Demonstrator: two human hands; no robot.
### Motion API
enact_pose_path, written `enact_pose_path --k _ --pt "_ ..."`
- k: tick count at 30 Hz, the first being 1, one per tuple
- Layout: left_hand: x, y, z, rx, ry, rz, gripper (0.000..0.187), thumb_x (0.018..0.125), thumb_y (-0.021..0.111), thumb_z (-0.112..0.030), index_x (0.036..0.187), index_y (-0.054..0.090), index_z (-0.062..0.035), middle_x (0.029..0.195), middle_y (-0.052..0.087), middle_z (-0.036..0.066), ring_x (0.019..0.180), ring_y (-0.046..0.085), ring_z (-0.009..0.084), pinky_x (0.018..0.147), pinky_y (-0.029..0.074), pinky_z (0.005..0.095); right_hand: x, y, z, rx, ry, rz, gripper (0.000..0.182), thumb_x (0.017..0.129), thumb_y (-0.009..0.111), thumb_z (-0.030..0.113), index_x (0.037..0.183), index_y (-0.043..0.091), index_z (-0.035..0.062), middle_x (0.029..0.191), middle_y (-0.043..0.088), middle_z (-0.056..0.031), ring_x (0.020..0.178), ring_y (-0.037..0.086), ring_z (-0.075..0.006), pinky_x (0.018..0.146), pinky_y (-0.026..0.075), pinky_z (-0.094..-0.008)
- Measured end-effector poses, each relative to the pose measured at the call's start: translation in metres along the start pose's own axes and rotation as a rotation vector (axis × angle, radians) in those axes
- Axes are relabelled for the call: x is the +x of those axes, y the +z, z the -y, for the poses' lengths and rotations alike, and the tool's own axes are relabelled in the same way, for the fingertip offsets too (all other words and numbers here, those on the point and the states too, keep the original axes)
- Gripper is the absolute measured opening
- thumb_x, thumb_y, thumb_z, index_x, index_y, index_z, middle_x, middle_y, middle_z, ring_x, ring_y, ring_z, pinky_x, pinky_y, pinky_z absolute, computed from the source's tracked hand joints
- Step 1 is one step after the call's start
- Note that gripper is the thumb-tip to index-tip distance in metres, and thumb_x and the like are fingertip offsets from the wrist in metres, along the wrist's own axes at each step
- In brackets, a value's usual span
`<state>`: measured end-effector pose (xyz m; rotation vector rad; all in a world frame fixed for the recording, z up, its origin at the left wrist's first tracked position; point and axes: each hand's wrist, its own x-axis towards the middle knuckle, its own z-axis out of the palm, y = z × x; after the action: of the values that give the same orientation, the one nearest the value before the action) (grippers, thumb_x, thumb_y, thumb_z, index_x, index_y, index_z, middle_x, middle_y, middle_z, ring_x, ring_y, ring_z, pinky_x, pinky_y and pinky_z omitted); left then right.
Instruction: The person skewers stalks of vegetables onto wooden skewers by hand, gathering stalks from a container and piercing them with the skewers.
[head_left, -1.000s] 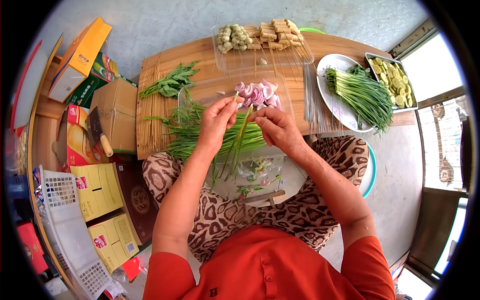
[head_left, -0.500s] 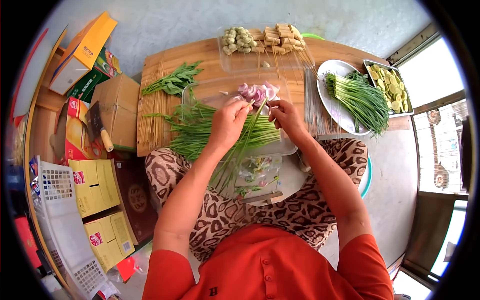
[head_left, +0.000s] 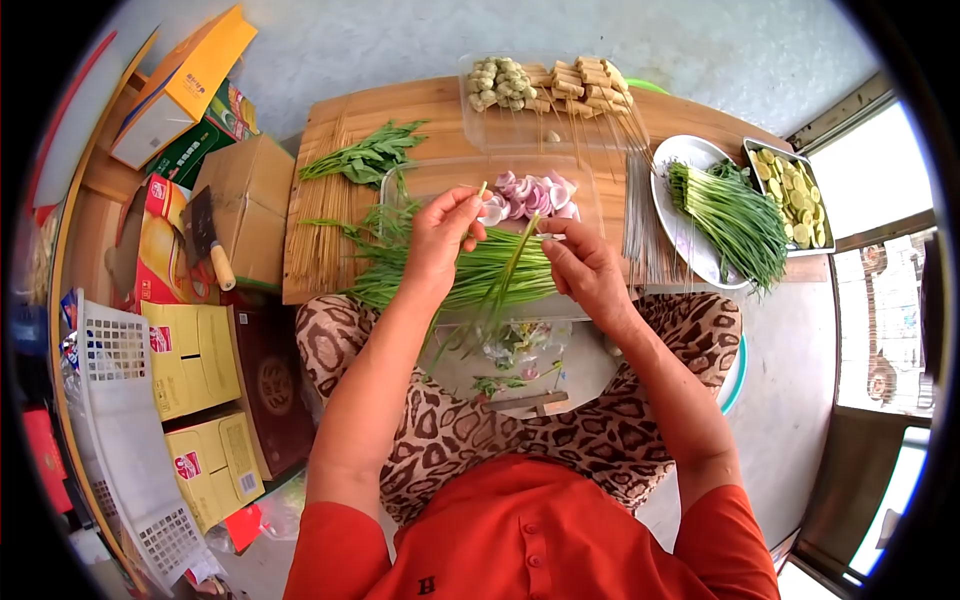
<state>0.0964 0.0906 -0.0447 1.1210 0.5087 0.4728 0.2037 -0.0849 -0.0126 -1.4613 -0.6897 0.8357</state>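
Observation:
My left hand (head_left: 447,232) is closed, with the pale tip of a thin stick (head_left: 483,188) poking out above its fingers. Across from it, my right hand (head_left: 583,262) pinches a few long green chives (head_left: 512,262), which hang down toward my lap and are blurred lower down. Under and between both hands lies a heap of loose chives (head_left: 480,280) in a clear plastic tray (head_left: 440,172). Pieces of cut purple onion (head_left: 530,196) sit in the tray just beyond my fingers.
Bamboo skewers (head_left: 318,250) and leafy greens (head_left: 372,155) lie left on the wooden table (head_left: 390,108). A tray (head_left: 490,130) of skewered rolls stands behind. To the right are metal skewers (head_left: 638,215), an oval plate (head_left: 672,240) of chives and sliced lemons (head_left: 795,200). A cleaver (head_left: 203,228) is by the boxes.
My hands have moved apart, the left one lifting its stick away from the chives. The chives now hang from my right hand. The whole view has shifted slightly.

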Motion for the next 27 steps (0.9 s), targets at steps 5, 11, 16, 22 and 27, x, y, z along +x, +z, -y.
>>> enact_pose_path --k 5,11,16,22,27 --pt "0.0062 0.0022 0.0057 -0.042 -0.029 0.037 0.022 0.093 0.058 -0.017 0.107 0.062 -0.0006 0.081 0.058 -0.001 0.068 0.052 0.0072 0.057 0.039 0.0222 0.0007 -0.002 -0.0073 -0.059 -0.004 0.057 0.023 0.095 0.052 0.011 0.115 0.055 0.0006 0.059 0.043 0.0043 0.049 0.038 -0.0036 0.044 0.031 -0.0207" --pt "0.0071 0.0075 0.006 -0.056 -0.01 0.073 0.021 0.092 0.059 -0.015 0.107 0.063 0.0 0.079 0.057 -0.001 0.068 0.052 0.0075 0.058 0.04 0.022 0.0003 -0.0033 -0.0013 -0.121 0.024 0.066 0.023 0.094 0.053 0.012 0.115 0.056 0.0021 0.059 0.043 0.0041 0.051 0.039 -0.0042 0.047 0.033 -0.0214" --pt "0.0067 0.0064 0.0065 -0.052 -0.008 0.074 0.021 0.092 0.059 -0.014 0.106 0.063 -0.0001 0.078 0.057 -0.001 0.068 0.051 0.0073 0.058 0.04 0.0215 -0.0003 -0.003 0.0014 -0.145 0.032 0.066 0.023 0.094 0.053 0.012 0.114 0.057 0.0028 0.058 0.043 0.0042 0.051 0.039 -0.0044 0.048 0.034 -0.0219" --pt "0.0053 0.0034 0.0084 -0.046 -0.007 0.073 0.02 0.092 0.058 -0.014 0.106 0.063 0.0001 0.078 0.057 -0.001 0.068 0.051 0.007 0.058 0.039 0.0212 -0.0005 -0.0013 -0.0012 -0.15 0.048 0.076 0.025 0.095 0.053 0.014 0.116 0.055 0.0004 0.062 0.045 0.0035 0.051 0.04 -0.0043 0.047 0.034 -0.0214" --pt "0.0038 0.0051 0.0074 -0.034 -0.005 0.063 0.02 0.092 0.058 -0.013 0.106 0.064 0.0 0.078 0.057 -0.001 0.067 0.051 0.0069 0.057 0.039 0.021 -0.0003 -0.0005 0.0016 -0.148 0.046 0.073 0.025 0.095 0.053 0.014 0.116 0.056 -0.0001 0.062 0.046 0.0032 0.052 0.041 -0.0043 0.047 0.034 -0.0216"
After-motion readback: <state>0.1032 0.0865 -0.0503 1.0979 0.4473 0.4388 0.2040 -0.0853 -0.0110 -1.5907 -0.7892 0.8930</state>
